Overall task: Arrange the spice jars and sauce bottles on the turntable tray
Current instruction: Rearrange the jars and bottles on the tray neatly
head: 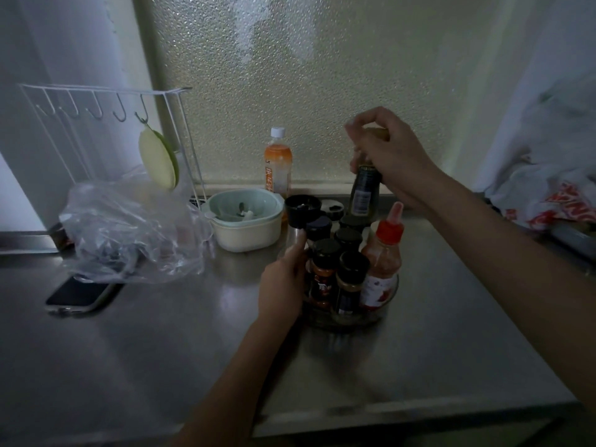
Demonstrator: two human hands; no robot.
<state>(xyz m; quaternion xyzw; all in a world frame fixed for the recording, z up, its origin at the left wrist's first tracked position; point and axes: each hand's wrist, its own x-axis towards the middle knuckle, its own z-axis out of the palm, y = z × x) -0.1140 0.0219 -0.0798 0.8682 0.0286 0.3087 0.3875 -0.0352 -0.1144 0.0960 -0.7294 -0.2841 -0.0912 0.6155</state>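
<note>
A clear round turntable tray (385, 312) sits mid-counter, crowded with several black-capped spice jars (324, 269) and a red-capped chili sauce bottle (382, 262). My right hand (390, 156) grips the neck and top of a tall dark sauce bottle (362, 195) held upright over the tray's back edge. My left hand (283, 279) wraps around a clear grinder with a wide black cap (301, 209) at the tray's left side. Whether the dark bottle's base touches the tray is hidden behind the jars.
A pale green bowl (246, 221) stands left of the tray, an orange drink bottle (278, 162) behind it. A crumpled clear plastic bag (129, 227), a phone (80, 296) and a white wire hook rack (106, 101) lie further left. Plastic bags (548, 195) are piled at right.
</note>
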